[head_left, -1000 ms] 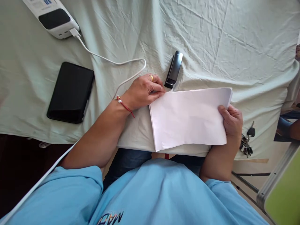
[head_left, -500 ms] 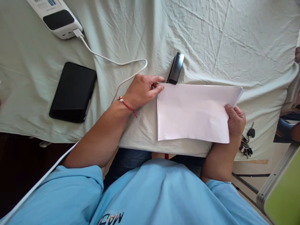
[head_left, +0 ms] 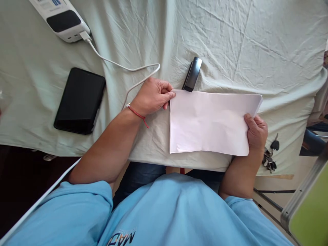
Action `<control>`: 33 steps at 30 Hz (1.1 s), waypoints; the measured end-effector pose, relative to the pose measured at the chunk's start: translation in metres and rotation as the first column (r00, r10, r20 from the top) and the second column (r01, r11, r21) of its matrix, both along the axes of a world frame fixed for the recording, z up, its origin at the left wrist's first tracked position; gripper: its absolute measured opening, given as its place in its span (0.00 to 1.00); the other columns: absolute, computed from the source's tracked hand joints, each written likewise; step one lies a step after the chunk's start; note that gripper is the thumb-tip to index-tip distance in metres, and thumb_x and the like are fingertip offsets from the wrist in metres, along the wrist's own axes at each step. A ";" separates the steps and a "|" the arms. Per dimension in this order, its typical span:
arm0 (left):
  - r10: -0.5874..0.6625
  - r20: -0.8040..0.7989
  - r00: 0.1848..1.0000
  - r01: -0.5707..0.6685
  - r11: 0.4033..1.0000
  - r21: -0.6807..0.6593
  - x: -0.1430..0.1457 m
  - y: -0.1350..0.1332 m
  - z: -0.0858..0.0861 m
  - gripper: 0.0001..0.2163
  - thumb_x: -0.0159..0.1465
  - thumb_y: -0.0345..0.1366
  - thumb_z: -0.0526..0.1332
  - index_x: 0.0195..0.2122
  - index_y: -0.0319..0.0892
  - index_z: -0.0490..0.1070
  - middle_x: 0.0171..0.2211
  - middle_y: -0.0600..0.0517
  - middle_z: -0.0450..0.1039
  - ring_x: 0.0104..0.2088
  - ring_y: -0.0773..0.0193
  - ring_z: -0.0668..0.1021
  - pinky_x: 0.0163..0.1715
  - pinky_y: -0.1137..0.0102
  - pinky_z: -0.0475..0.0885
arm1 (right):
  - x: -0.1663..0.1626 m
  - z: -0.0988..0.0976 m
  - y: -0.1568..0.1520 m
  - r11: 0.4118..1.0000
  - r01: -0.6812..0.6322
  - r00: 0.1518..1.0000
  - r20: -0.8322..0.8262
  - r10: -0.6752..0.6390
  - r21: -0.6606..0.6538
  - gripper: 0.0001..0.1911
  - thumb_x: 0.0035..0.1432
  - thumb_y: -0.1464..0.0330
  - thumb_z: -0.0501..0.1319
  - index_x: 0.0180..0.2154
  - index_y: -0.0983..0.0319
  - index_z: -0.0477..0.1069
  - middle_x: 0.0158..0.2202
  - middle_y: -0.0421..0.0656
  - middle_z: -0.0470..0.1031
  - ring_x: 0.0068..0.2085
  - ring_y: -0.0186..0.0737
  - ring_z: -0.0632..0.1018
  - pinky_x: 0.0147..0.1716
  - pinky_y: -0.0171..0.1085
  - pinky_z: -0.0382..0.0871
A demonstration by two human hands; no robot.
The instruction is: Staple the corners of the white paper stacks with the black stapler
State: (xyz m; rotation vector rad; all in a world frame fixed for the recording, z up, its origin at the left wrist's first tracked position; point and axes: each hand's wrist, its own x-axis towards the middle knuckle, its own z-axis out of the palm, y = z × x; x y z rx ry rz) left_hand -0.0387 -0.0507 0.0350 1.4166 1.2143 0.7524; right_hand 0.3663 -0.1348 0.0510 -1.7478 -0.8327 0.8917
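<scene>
A stack of white paper sheets (head_left: 208, 124) lies in front of me, slightly wavy, its left edges nearly lined up. My left hand (head_left: 156, 96) pinches the upper left corner between thumb and curled fingers. At the right edge, my right hand (head_left: 257, 132) grips the sheets with the thumb on top and the fingers underneath, partly hidden. Just beyond the paper's top edge rests a black stapler (head_left: 192, 74), its near end touching or very close to the sheets.
A black tablet (head_left: 80, 100) lies on the left of the pale green tablecloth (head_left: 133, 30). Behind it is a white power bank (head_left: 67, 24) with a white cable (head_left: 120, 65) running past my left wrist. A bunch of keys (head_left: 269, 159) sits near the right front edge.
My left hand has closed on the paper's upper left corner, fingers now curled in. The sheets and my right hand have shifted slightly left.
</scene>
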 end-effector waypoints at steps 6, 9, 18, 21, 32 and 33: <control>0.010 0.040 0.999 -0.008 0.999 -0.035 -0.001 0.002 -0.007 0.05 0.65 0.34 0.70 0.37 0.48 0.74 0.20 0.57 0.76 0.19 0.64 0.74 0.24 0.66 0.68 | 0.001 0.001 0.000 1.000 -0.002 1.000 0.017 0.003 -0.026 0.26 0.49 0.50 0.85 0.42 0.61 0.90 0.37 0.44 0.87 0.35 0.39 0.78 0.36 0.38 0.77; 0.011 0.045 0.999 -0.011 1.000 -0.013 -0.001 0.003 -0.010 0.08 0.66 0.36 0.73 0.38 0.48 0.74 0.21 0.57 0.76 0.20 0.64 0.76 0.25 0.66 0.69 | 0.000 0.002 0.001 1.000 -0.016 1.000 0.013 0.017 -0.026 0.26 0.49 0.50 0.85 0.42 0.60 0.90 0.39 0.45 0.88 0.37 0.39 0.79 0.36 0.36 0.76; 0.032 0.029 0.999 -0.032 0.999 -0.005 0.004 0.000 -0.012 0.05 0.66 0.34 0.71 0.39 0.47 0.76 0.21 0.59 0.76 0.19 0.66 0.76 0.24 0.68 0.68 | -0.002 0.004 0.000 0.999 -0.021 1.000 0.002 0.021 -0.032 0.27 0.47 0.50 0.86 0.42 0.60 0.90 0.41 0.45 0.89 0.37 0.38 0.78 0.36 0.35 0.74; 0.026 0.014 1.000 -0.025 0.999 -0.032 0.003 0.000 -0.008 0.10 0.67 0.32 0.70 0.49 0.47 0.78 0.21 0.60 0.77 0.20 0.64 0.78 0.24 0.67 0.68 | 0.001 0.003 0.000 0.999 -0.023 1.000 -0.003 0.023 -0.035 0.25 0.48 0.51 0.87 0.41 0.60 0.90 0.41 0.44 0.89 0.37 0.38 0.78 0.37 0.36 0.75; 0.065 -0.010 0.998 -0.065 0.998 -0.006 0.005 0.002 -0.015 0.05 0.71 0.38 0.71 0.45 0.48 0.78 0.21 0.59 0.74 0.20 0.66 0.74 0.23 0.66 0.64 | 0.000 0.008 -0.002 0.995 -0.022 0.999 0.036 0.026 -0.099 0.24 0.50 0.51 0.84 0.40 0.61 0.90 0.38 0.45 0.89 0.33 0.37 0.76 0.30 0.34 0.70; 0.083 -0.045 0.996 -0.084 0.997 -0.001 0.007 0.002 -0.015 0.04 0.71 0.36 0.71 0.43 0.48 0.77 0.20 0.60 0.73 0.19 0.67 0.72 0.24 0.66 0.64 | 0.000 0.008 -0.003 0.991 -0.021 0.999 0.025 0.025 -0.128 0.23 0.49 0.51 0.84 0.39 0.61 0.90 0.36 0.45 0.88 0.32 0.37 0.76 0.29 0.34 0.69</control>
